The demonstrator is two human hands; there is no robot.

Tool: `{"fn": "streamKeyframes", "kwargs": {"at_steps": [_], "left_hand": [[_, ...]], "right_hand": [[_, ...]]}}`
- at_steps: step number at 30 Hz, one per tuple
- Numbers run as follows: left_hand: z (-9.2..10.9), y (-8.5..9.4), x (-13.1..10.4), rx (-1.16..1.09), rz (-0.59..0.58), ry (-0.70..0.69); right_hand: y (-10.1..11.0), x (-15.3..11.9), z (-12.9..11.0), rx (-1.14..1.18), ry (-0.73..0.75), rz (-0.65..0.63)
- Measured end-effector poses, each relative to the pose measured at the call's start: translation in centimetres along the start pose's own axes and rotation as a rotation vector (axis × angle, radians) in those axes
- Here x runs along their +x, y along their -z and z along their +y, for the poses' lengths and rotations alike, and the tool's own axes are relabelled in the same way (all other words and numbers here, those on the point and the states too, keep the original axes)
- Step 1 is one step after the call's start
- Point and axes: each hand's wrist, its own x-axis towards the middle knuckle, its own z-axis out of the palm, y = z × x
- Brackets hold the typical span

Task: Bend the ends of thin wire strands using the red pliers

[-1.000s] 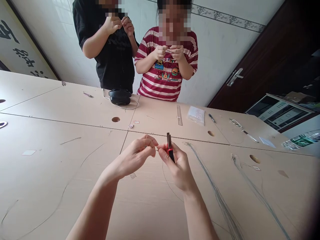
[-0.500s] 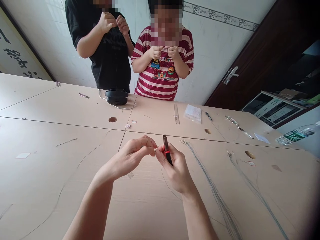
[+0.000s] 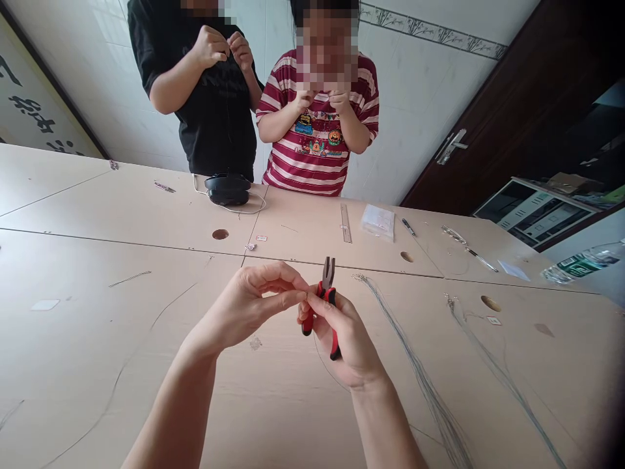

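Observation:
My right hand [image 3: 347, 329] is closed around a pair of pliers [image 3: 329, 277] with red and black handles. Their jaws point away from me and stand slightly apart. The thumb of that hand reaches across to the fingertips of my left hand [image 3: 261, 303], which are pinched together. A thin cord [image 3: 326, 367] hangs below the meeting fingertips and runs down to the table; its end is hidden in the pinch. To the right lies a bundle of thin grey-blue cords [image 3: 410, 352] with small metal ends.
Another cord bundle [image 3: 508, 378] lies further right. Across the table [image 3: 273, 417] stand two people with raised hands. A black device [image 3: 228, 189], a ruler [image 3: 346, 223], a plastic bag [image 3: 377, 223], pens and a water bottle [image 3: 583, 262] lie along the far side. Round holes pierce the tabletop.
The pliers have turned in my right hand, so both jaws and handles now show. My left fingertips stay pinched beside the right thumb.

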Motion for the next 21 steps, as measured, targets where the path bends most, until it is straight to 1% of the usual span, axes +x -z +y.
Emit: {"fn": "streamKeyframes", "kwargs": {"at_steps": [2, 5, 7, 9, 11, 14, 16, 18, 21], "left_hand": [[0.0, 0.2, 0.0, -0.003, -0.006, -0.006], [-0.2, 0.3, 0.1, -0.072, -0.012, 0.001], [-0.4, 0.4, 0.2, -0.088, 0.025, 0.006], [-0.6, 0.4, 0.3, -0.047, 0.06, 0.028], [-0.6, 0.5, 0.3, 0.012, 0.056, 0.047], [-0.8, 0.5, 0.3, 0.028, 0.009, 0.032], [-0.8, 0.3, 0.4, -0.013, -0.021, 0.01], [-0.8, 0.2, 0.4, -0.063, -0.026, -0.005], [-0.8, 0.0, 0.5, -0.096, -0.029, -0.001]], "right_hand": [[-0.2, 0.0, 0.0, 0.019, -0.007, -0.017], [-0.3, 0.0, -0.1, 0.007, -0.01, -0.022], [0.0, 0.0, -0.2, -0.053, 0.022, 0.025], [0.4, 0.2, -0.4, -0.142, 0.079, 0.095], [0.9, 0.3, -0.8, -0.21, 0.123, 0.131], [1.1, 0.4, -1.3, -0.252, 0.142, 0.091], [0.9, 0.3, -1.5, -0.269, 0.145, 0.04], [0.6, 0.2, -1.5, -0.279, 0.141, 0.004], [0.4, 0.2, -1.4, -0.292, 0.141, 0.005]]}}
